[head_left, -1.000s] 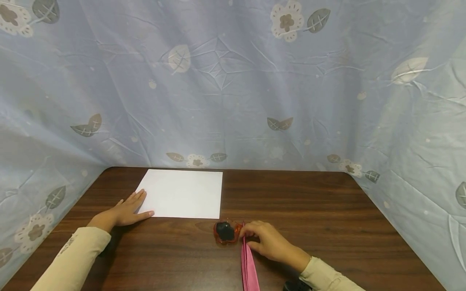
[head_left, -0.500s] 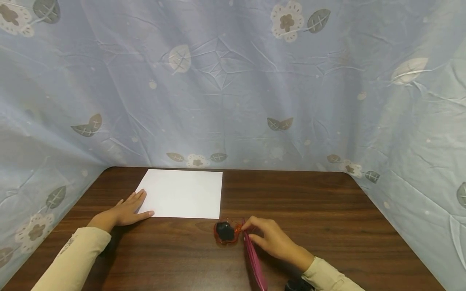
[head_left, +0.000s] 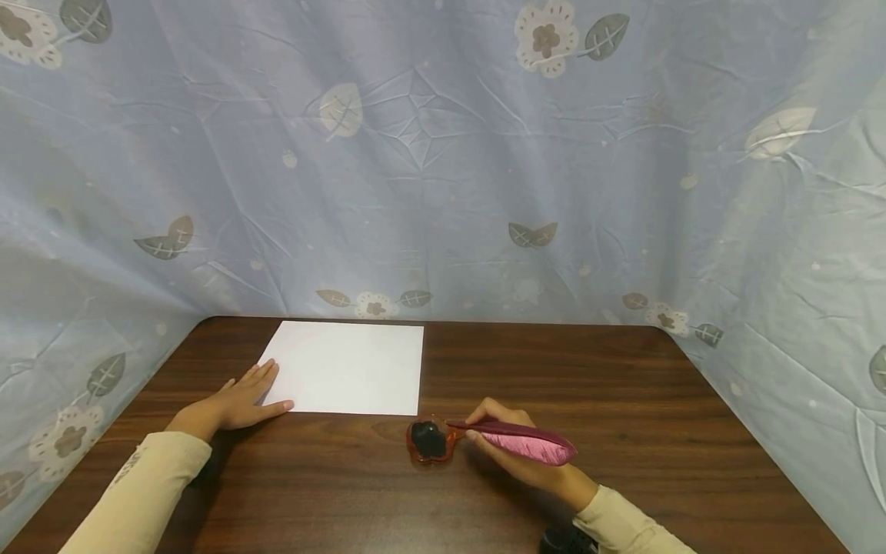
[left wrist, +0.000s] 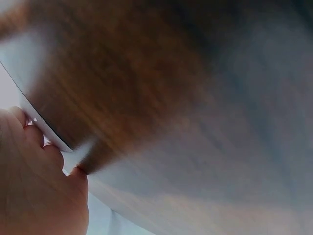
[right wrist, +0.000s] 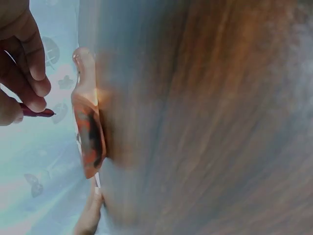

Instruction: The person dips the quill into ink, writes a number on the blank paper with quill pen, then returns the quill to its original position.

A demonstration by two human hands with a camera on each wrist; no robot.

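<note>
My right hand [head_left: 543, 475] pinches a pink feather pen [head_left: 529, 445] between thumb and fingers. The plume slants back over the hand to the right, and the slim dark tip [right wrist: 51, 113] points left. Just left of that tip sits a small translucent orange dish [head_left: 451, 446] with a dark, ink-like middle. In the right wrist view the tip stands apart from the dish [right wrist: 89, 137]. My left hand [head_left: 238, 398] lies flat with spread fingers on the left edge of a blank white sheet of paper [head_left: 349, 369]; the left wrist view shows its fingertips at the paper's edge.
Both things stand on a dark brown wooden table [head_left: 332, 485]. A pale blue curtain [head_left: 443, 177] with flower and leaf prints hangs behind it and along both sides. Near the right sleeve, at the front, lies a black object [head_left: 564, 540].
The plume has swung up from pointing toward the front edge to lying over my right hand, and the tip has turned left toward the dish. The left hand has stayed put.
</note>
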